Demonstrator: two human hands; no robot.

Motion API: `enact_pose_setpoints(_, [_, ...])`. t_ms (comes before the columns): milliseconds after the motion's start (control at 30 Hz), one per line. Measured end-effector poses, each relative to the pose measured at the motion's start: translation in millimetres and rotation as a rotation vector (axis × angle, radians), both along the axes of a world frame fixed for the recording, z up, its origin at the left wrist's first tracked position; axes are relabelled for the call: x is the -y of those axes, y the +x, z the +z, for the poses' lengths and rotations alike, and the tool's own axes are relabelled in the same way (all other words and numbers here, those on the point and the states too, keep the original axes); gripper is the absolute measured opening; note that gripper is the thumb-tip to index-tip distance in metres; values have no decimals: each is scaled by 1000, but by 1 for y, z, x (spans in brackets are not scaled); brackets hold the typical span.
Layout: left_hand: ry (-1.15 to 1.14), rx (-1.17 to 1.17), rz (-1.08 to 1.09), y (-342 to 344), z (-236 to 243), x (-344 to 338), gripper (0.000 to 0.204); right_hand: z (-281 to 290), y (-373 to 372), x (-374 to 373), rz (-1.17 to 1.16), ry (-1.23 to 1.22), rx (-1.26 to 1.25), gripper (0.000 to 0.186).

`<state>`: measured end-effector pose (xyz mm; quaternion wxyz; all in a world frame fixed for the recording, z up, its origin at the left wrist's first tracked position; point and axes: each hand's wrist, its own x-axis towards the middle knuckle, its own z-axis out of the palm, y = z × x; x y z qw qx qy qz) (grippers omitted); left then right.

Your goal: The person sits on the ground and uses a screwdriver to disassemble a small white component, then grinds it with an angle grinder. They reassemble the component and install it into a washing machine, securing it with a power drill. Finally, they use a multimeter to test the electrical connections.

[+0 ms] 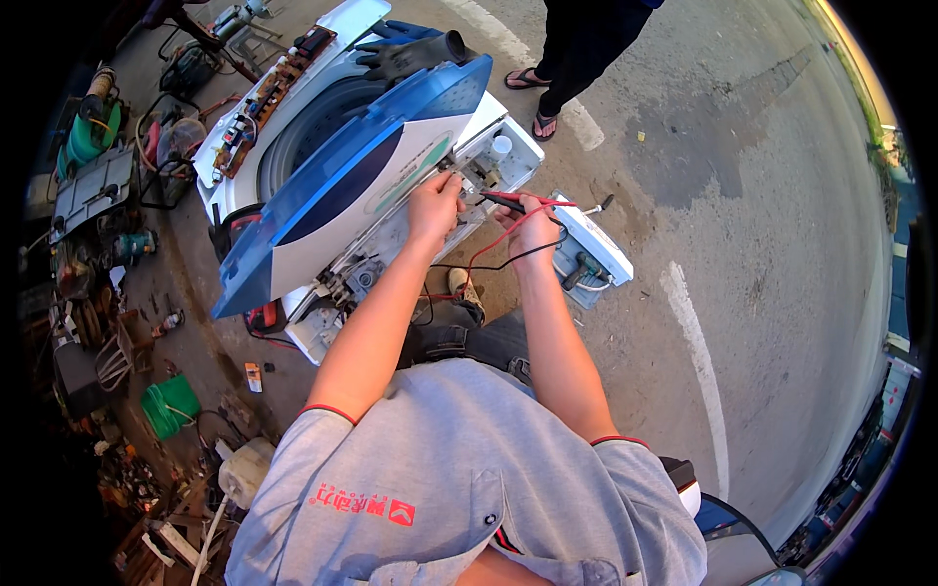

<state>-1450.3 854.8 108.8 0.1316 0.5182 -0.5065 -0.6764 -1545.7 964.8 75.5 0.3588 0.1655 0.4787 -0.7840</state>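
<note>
A top-loading washing machine (234,195) stands before me with its blue lid (337,156) raised. The machine's near strip is uncovered, showing wiring and parts in an open white compartment (513,161). My left hand (435,207) reaches over this strip, its fingers pinched at small parts by the lid's edge; what lies between them is hidden. In my right hand (532,232) are a red test probe (552,203) and a black test probe (500,201), tips pointing left toward the compartment. Their red and black leads hang down below my hands.
A detached white panel (598,239) lies right of the machine. A long circuit board (269,103) and dark gloves (418,59) rest on top. Another person's legs (591,44) stand beyond. Tools and scrap fill the left ground, with a green container (169,405) among them.
</note>
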Motion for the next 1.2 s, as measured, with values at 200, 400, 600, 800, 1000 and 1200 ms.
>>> enact_pose_setpoints(200, [17,-52,71,1,-7,2,39,-5,-2,3,1,-19,15,12])
enact_pose_setpoints(400, [-189,-54,95,-5,-16,-2,31,-17,-10,-5,40,5,-46,14])
enact_pose_setpoints(600, [-336,62,51,0,-27,-1,20,-19,-10,-3,82,42,-49,22])
enact_pose_setpoints(800, [-403,6,145,-5,-33,-6,20,-22,-17,-5,84,111,-59,21])
enact_pose_setpoints(1000, [-385,46,102,-2,-22,-5,20,-22,-20,-6,120,98,-73,19])
enact_pose_setpoints(1200, [-387,62,117,1,-17,-6,21,-14,-16,-5,116,92,-75,19])
